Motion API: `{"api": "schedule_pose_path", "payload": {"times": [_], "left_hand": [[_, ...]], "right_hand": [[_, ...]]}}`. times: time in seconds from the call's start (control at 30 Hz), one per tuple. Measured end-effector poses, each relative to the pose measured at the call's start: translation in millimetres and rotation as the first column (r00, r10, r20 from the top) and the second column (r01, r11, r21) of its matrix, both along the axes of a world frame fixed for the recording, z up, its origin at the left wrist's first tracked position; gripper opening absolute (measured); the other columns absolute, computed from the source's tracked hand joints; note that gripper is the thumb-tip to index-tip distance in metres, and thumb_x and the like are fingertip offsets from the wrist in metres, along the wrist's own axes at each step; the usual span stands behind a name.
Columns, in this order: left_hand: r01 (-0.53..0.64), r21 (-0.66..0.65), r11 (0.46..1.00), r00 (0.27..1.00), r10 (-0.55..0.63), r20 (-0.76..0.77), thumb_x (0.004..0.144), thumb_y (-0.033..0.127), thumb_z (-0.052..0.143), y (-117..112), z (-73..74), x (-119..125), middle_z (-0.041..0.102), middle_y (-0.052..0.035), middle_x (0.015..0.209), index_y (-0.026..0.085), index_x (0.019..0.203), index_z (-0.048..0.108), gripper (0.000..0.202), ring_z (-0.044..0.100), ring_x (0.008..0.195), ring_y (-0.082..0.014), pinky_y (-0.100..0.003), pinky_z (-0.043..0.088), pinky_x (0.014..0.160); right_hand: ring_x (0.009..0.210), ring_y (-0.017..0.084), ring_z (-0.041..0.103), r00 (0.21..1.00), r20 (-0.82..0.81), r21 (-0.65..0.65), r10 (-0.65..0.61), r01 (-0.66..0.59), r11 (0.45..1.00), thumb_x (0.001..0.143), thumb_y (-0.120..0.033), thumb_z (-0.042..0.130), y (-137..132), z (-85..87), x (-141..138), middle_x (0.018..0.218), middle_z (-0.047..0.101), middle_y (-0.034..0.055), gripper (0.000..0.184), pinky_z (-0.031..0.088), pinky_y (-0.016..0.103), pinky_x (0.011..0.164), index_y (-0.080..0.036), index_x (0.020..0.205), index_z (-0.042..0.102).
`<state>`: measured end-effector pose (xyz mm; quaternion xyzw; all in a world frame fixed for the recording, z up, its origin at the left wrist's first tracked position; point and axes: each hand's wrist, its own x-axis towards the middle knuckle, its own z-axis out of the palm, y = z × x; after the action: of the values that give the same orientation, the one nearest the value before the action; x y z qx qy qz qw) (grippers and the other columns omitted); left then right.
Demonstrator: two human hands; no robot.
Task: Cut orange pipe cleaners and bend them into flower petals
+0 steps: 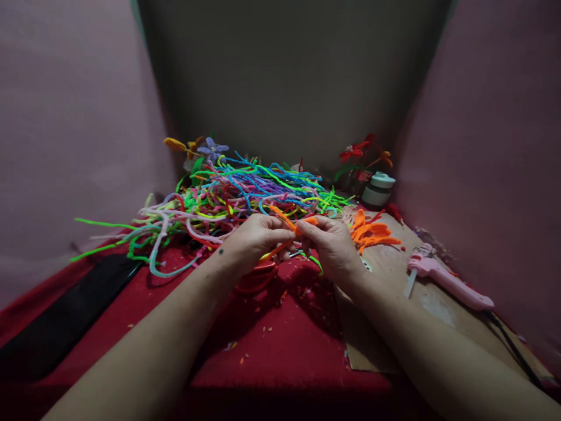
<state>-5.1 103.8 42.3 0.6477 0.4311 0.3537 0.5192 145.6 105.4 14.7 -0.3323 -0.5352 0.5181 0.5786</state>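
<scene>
An orange pipe cleaner (283, 217) is held between my two hands above the red cloth. My left hand (262, 235) pinches it from the left with thumb and fingers. From the right, my right hand (329, 241) grips the same piece, and a short bent part shows above its thumb. Below my left hand lie red-handled scissors (259, 272), partly hidden by the hand. Just right of my right hand rests a bunch of orange pipe-cleaner loops (371, 232). A large tangle of coloured pipe cleaners (263, 188) spreads behind both hands.
A pink glue gun (451, 278) lies on a cardboard sheet (372, 351) at the right. Behind are a lidded jar (378, 190), red flowers (353, 152) and a purple flower (213, 149). A long black object (70, 316) lies at the left. Orange scraps dot the red cloth (280, 356).
</scene>
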Motion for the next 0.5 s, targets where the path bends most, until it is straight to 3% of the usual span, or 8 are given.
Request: {"api": "schedule_pose_path", "payload": {"times": [0.13,0.3,0.5], "left_hand": [[-0.018,0.017,1.0,0.999,0.019,-0.033,0.068,0.027,0.061,1,2.2,-2,0.06,0.0002,0.056,0.012,0.067,0.065,0.016,0.051,0.048,-0.0088,-0.021,0.038,0.051],[-0.032,0.045,0.998,0.991,0.037,-0.131,0.065,0.024,0.063,-1,11.3,-3,0.054,0.0027,0.048,0.012,0.064,0.062,0.012,0.047,0.044,-0.007,-0.019,0.035,0.046],[0.005,0.127,0.992,0.978,0.022,-0.21,0.074,0.028,0.054,-3,11.8,1,0.051,0.0036,0.049,0.014,0.061,0.055,0.018,0.043,0.039,-0.0063,-0.019,0.032,0.04]], "right_hand": [[0.041,0.007,0.041,0.995,-0.038,-0.036,0.095,-0.097,0.995,0.066,-0.027,0.066,4,-3.4,1,0.05,0.052,-0.0027,0.015,0.03,0.022,0.041,-0.014,0.065,0.06],[0.039,0.006,0.039,0.997,0.017,-0.028,0.081,-0.08,0.996,0.07,-0.029,0.062,6,-2.3,3,0.049,0.051,-0.0031,0.017,0.028,0.021,0.039,-0.014,0.063,0.057],[0.038,0.005,0.037,0.992,0.117,-0.003,0.043,-0.043,0.999,0.069,-0.026,0.059,5,1.8,2,0.045,0.048,-0.0049,0.015,0.028,0.02,0.038,-0.015,0.06,0.053]]}}
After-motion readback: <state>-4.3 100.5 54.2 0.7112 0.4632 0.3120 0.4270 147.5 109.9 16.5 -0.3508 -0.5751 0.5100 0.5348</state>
